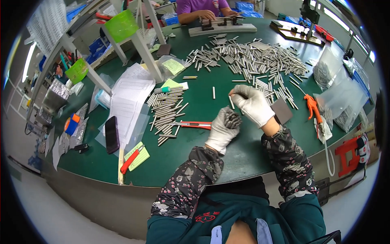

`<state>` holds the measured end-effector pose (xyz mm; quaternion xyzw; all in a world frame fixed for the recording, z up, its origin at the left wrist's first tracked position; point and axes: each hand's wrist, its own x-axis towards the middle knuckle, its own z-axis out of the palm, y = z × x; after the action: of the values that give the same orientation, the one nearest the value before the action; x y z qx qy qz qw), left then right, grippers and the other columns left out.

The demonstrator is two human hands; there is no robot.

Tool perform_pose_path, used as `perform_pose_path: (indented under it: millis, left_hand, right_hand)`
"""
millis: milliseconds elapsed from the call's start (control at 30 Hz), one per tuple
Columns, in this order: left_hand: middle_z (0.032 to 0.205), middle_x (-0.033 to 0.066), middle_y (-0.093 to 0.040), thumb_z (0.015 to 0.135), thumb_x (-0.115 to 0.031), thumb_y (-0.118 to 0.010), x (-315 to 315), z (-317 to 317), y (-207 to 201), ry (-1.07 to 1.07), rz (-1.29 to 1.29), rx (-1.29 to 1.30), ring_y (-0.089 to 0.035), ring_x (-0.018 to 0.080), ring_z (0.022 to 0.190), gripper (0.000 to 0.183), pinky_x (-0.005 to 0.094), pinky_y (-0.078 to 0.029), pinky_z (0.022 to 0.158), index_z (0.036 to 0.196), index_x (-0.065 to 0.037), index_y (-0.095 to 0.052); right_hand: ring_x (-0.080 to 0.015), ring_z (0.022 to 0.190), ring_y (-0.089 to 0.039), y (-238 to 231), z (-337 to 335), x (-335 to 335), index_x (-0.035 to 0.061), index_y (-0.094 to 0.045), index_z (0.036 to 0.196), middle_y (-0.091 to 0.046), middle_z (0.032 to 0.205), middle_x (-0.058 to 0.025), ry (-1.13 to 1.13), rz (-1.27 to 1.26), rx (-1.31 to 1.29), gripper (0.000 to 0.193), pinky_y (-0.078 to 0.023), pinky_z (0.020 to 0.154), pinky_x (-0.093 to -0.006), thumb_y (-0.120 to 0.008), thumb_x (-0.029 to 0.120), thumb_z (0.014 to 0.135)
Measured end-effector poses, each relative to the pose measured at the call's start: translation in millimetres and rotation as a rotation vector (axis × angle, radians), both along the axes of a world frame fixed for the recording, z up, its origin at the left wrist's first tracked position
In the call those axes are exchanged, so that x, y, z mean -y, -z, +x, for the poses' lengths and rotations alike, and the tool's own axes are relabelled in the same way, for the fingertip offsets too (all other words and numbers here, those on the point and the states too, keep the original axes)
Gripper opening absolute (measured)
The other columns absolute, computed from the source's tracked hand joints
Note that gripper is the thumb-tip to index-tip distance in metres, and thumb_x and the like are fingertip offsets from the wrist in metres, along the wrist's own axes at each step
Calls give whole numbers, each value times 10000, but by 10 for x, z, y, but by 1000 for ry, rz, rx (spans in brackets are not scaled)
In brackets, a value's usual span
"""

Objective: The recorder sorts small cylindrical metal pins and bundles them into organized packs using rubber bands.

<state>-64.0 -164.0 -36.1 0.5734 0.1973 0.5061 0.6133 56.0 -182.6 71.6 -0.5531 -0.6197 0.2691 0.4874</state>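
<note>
My left hand [223, 132], in a white glove, is closed around a bundle of short grey metal pins [232, 119], their ends facing up. Just to its right, my gloved right hand [252, 103] has its fingers pinched at the top of a single metal pin [232, 103]. Another loose pin [213, 92] lies on the green table a little to the left. Beyond my right hand spreads a large heap of pins [248, 59]. Left of my hands lies a looser group of pins [167, 110]. A red utility knife [196, 125] touches that group, its handle end close to my left hand.
Papers [129, 95], a dark phone [112, 135] and a second red knife [132, 158] lie at the left. An orange air gun [312, 106] with a hose and plastic bags of parts [347, 101] are at the right. Across the table a person in purple [203, 9] works.
</note>
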Motion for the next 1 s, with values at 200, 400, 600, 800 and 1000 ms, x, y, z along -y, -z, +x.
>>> perform_pose_path:
  millis: [200, 400, 600, 800, 1000]
  left_hand:
    - [1010, 8, -526, 644, 77, -687, -226, -134, 421, -102, 207, -190, -558, 102, 903, 638, 240, -486, 787, 1203, -87, -426]
    - [985, 0, -526, 653, 70, -697, -140, -112, 342, -157, 258, -290, -557, 100, 855, 623, 232, -491, 744, 1184, -115, -431]
    - [938, -7, -516, 742, 33, -688, -28, -117, 131, -206, 418, -296, -541, 86, 803, 518, 222, -499, 705, 1165, -125, -435]
    - [870, 1, -523, 923, -224, -569, 4, -91, 38, -191, 297, -292, -524, 73, 743, 217, 226, -504, 677, 1043, -75, -467]
    - [868, -2, -524, 896, -144, -594, -27, -98, 94, -125, 173, -173, -533, 77, 756, 196, 220, -500, 682, 1034, -88, -467]
  right_hand:
    - [-97, 825, -571, 475, 101, 244, -6, -628, 1017, -635, 882, -36, -71, -219, -302, 219, -471, 751, -233, -589, 113, 838]
    - [-56, 742, -531, 600, 172, 299, -2, -618, 1022, -605, 861, 1, -120, -294, -430, 210, -443, 663, -193, -593, 122, 854]
    - [-95, 880, -563, 738, 130, 287, -38, -622, 1019, -638, 929, -43, -130, -115, -434, 214, -459, 812, -231, -593, 83, 844]
    - [-115, 894, -577, 837, 155, 256, -42, -631, 997, -631, 946, -50, -116, -49, -413, 186, -464, 828, -249, -610, 30, 827]
    - [-163, 808, -627, 889, 158, 253, -28, -644, 961, -654, 886, -94, -141, 166, -349, 169, -496, 744, -270, -613, -6, 796]
